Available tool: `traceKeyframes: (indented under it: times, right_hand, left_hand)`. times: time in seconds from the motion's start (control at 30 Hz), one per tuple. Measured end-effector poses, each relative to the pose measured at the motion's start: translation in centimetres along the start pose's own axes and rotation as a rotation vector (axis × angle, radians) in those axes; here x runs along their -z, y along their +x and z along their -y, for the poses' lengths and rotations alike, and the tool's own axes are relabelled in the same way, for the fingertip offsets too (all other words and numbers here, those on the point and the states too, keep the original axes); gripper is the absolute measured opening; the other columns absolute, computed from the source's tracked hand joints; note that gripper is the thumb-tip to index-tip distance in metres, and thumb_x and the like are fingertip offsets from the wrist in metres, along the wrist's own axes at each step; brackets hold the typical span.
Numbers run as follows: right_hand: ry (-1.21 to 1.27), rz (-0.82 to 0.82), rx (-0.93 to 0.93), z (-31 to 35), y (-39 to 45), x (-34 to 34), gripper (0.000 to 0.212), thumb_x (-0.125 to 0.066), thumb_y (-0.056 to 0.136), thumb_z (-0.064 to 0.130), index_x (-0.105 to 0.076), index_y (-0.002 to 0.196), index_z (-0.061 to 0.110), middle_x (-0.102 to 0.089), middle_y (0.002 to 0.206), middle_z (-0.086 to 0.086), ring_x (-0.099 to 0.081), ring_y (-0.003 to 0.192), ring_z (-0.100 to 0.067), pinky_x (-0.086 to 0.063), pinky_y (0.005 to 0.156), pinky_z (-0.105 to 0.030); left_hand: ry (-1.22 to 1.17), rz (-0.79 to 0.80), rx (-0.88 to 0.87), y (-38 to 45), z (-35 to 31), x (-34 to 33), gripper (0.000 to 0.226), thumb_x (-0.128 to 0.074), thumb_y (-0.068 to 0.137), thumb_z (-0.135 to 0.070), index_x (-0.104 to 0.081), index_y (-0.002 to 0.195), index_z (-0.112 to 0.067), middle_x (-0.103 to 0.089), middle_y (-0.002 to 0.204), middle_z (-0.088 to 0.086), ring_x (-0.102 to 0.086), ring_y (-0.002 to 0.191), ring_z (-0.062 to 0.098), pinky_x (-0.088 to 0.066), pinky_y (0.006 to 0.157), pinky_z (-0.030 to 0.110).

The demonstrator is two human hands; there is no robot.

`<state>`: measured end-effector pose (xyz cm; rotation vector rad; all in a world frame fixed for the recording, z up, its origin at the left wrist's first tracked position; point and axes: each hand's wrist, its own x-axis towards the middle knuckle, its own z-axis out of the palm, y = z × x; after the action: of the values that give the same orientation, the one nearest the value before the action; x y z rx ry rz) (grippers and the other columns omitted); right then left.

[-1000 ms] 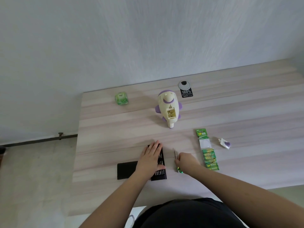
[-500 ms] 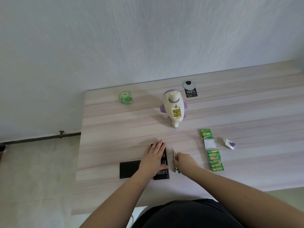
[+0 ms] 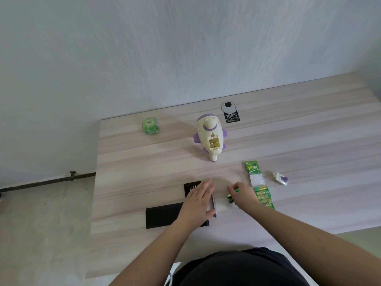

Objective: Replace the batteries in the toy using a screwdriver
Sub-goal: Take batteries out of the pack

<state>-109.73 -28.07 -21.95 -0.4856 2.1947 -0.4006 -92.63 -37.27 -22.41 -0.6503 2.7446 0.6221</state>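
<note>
A cream and purple toy (image 3: 209,136) lies on the wooden table (image 3: 144,162) with its battery compartment (image 3: 214,143) uncovered and facing up. My left hand (image 3: 198,201) lies flat with straight fingers on a black screwdriver bit case (image 3: 190,187). A thin silver screwdriver (image 3: 214,205) lies just right of that hand. My right hand (image 3: 244,193) curls its fingers round loose green batteries (image 3: 231,199) on the table. A strip pack of green batteries (image 3: 260,188) lies right of that hand. The small white and purple compartment cover (image 3: 280,178) rests further right.
The case's black lid (image 3: 162,216) lies left of my left wrist. A green wrapped cube (image 3: 150,126) sits at the table's far left. A black label (image 3: 231,117) and a round cable port (image 3: 228,106) lie behind the toy. The table's left edge drops to the floor.
My right hand has moved right, away from the screwdriver, and now grips the loose green batteries. The screwdriver stays beside the case. My left hand stays flat on the case.
</note>
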Motion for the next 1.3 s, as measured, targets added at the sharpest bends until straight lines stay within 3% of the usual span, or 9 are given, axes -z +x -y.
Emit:
traceKeyframes:
  times: [0.1,0.2,0.43,0.57,0.7,0.8,0.97,1.23,1.3]
  right_hand:
    - [0.017,-0.002,0.011,0.6,0.0,0.0,0.028,-0.055,0.092,0.043,-0.055,0.099,0.015,-0.061,0.08,-0.003,-0.062,0.069,-0.022,-0.041,0.045,-0.025]
    - [-0.008,-0.008,0.03,1.1,0.1,-0.2,0.025,-0.06,0.09,0.037,-0.051,0.101,0.016,-0.062,0.082,-0.004,-0.061,0.071,-0.022,-0.045,0.051,-0.026]
    - [-0.211,0.051,0.205,1.2,0.8,0.5,0.023,-0.062,0.09,0.033,-0.059,0.106,0.017,-0.064,0.104,-0.008,-0.06,0.088,-0.023,-0.047,0.071,-0.028]
    - [-0.342,0.125,0.302,0.7,1.3,1.0,0.037,-0.066,0.086,0.032,-0.056,0.121,0.022,-0.056,0.117,-0.007,-0.056,0.106,-0.025,-0.046,0.088,-0.031]
    - [-0.116,0.099,0.313,-0.4,0.9,0.8,0.061,-0.076,0.076,0.027,-0.047,0.129,0.022,-0.058,0.116,-0.001,-0.056,0.098,-0.015,-0.045,0.079,-0.025]
    - [-0.011,0.041,0.271,-0.9,0.5,0.6,0.053,-0.073,0.078,0.024,-0.049,0.126,0.022,-0.058,0.112,-0.001,-0.055,0.088,-0.012,-0.041,0.073,-0.022]
    - [0.118,-0.025,0.227,-1.9,0.5,0.4,0.049,-0.075,0.079,0.029,-0.055,0.122,0.018,-0.057,0.101,0.001,-0.057,0.091,-0.015,-0.041,0.073,-0.023]
    - [0.107,-0.082,0.167,-1.7,0.0,-1.0,0.031,-0.062,0.092,0.02,-0.057,0.122,0.019,-0.047,0.122,-0.001,-0.05,0.093,-0.012,-0.038,0.082,-0.021]
    - [0.115,-0.069,0.198,-1.8,0.0,-1.4,0.03,-0.06,0.093,0.021,-0.058,0.122,0.02,-0.048,0.125,-0.001,-0.051,0.104,-0.016,-0.04,0.089,-0.024]
  left_hand:
    - [0.034,-0.021,-0.014,0.6,-1.1,0.1,0.057,-0.052,0.094,-0.041,-0.036,0.144,-0.02,-0.023,0.154,0.001,-0.02,0.144,0.021,-0.02,0.116,0.037]
    - [0.068,-0.058,-0.004,1.3,-2.0,0.3,0.034,-0.051,0.093,-0.036,-0.055,0.122,-0.018,-0.044,0.129,0.0,-0.04,0.124,0.021,-0.031,0.103,0.033]
    - [0.056,0.009,0.087,3.3,-3.6,0.3,0.041,-0.06,0.088,-0.032,-0.047,0.122,-0.014,-0.05,0.121,0.003,-0.047,0.114,0.023,-0.034,0.093,0.033]
    - [-0.009,0.038,0.127,4.4,-4.0,0.0,0.069,-0.07,0.079,-0.031,-0.037,0.136,-0.011,-0.05,0.125,0.004,-0.048,0.117,0.024,-0.036,0.095,0.033]
    - [-0.119,0.042,0.098,5.3,-4.5,0.1,0.077,-0.072,0.078,-0.022,-0.033,0.143,-0.012,-0.052,0.124,0.009,-0.051,0.115,0.026,-0.04,0.097,0.034]
    - [-0.151,0.078,0.102,5.6,-4.8,0.3,0.069,-0.071,0.08,-0.019,-0.037,0.14,-0.012,-0.049,0.121,0.012,-0.053,0.109,0.031,-0.044,0.09,0.039]
    - [-0.156,0.111,0.128,6.0,-5.4,0.1,0.068,-0.073,0.078,-0.017,-0.039,0.137,-0.01,-0.046,0.121,0.012,-0.053,0.108,0.033,-0.046,0.087,0.042]
    - [-0.171,0.095,0.156,6.7,-5.6,-0.2,0.059,-0.076,0.076,-0.026,-0.048,0.126,-0.011,-0.049,0.116,0.009,-0.055,0.104,0.029,-0.047,0.085,0.04]
    - [-0.194,0.091,0.175,6.6,-5.5,-0.3,0.059,-0.076,0.077,-0.028,-0.048,0.126,-0.011,-0.05,0.117,0.009,-0.054,0.107,0.028,-0.047,0.088,0.04]
